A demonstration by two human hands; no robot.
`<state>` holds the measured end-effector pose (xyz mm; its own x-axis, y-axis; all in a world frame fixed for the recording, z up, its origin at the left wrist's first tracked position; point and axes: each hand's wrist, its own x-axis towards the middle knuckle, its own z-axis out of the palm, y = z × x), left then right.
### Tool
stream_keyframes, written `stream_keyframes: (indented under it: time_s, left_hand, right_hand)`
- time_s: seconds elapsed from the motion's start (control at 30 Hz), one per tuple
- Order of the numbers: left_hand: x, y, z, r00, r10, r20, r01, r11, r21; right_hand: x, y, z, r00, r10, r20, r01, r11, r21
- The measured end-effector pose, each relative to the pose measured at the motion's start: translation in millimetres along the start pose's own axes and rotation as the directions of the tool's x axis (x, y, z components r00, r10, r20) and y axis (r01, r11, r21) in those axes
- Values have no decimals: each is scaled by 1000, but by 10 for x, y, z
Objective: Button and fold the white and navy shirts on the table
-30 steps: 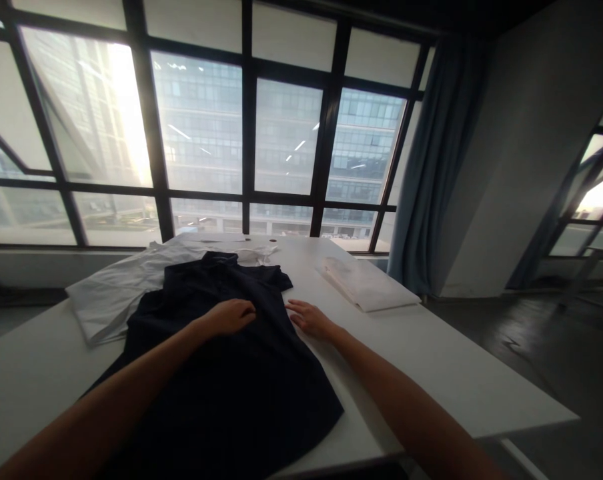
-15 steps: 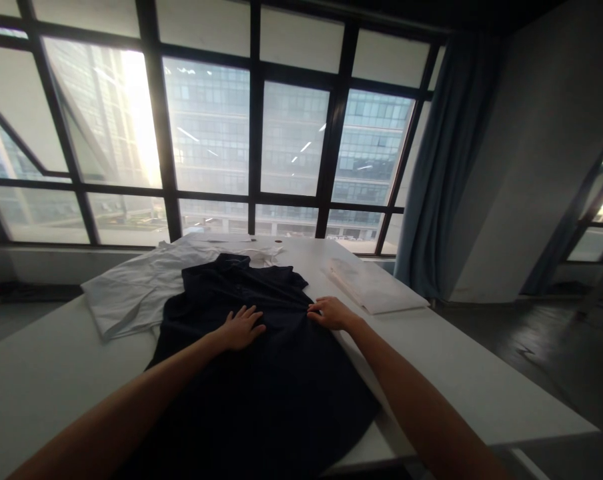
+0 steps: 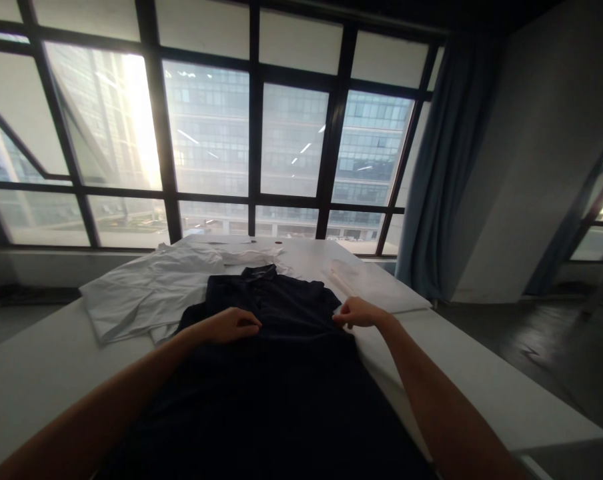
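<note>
We see a dark shirt [image 3: 281,373] of soft matt cloth, creased near the collar. Beside it lies a white shirt [image 3: 146,293], also cloth, matt and rumpled. The table [image 3: 481,387] looks smooth and pale with a faint sheen. A clear bag [image 3: 376,287] seems thin, glossy plastic. The curtain [image 3: 431,167] is matt cloth.
</note>
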<state>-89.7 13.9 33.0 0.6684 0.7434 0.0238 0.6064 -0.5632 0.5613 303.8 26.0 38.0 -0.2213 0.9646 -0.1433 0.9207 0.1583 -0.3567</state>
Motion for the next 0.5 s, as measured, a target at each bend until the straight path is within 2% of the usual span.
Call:
stream_keyframes:
  time_s: [0.07,0.13,0.2,0.3,0.37,0.43,0.5]
  left_hand:
    - [-12,-138,-130,978,-82,-190,109,984,139]
    - [-40,-321,-218,919,-146,-366,265,915,302]
    - [-78,-495,-239,882,-188,-432,375,835,402]
    - [-98,-644,-178,875,-238,-421,428,785,447]
    - [-74,-661,-159,870,-250,-426,442,778,447]
    - [-52,-648,-226,853,-245,-461,450,792,412]
    - [-86,-653,-389,797,-276,-538,488,818,304]
  right_hand:
    - [99,134,57,966,65,-249,-89,993,-84]
    - [226,248,137,901,165,-401,-221,970,-97]
    - [362,327,223,879,234,-415,-282,958,-59]
    - [552,375,342,878,234,-417,-277,960,-46]
    - [654,376,401,876,212,-434,-256,966,-45]
    - [734,369,432,878,205,-433,-239,971,-24]
    - [793,375,433,871,231,-434,-239,970,37]
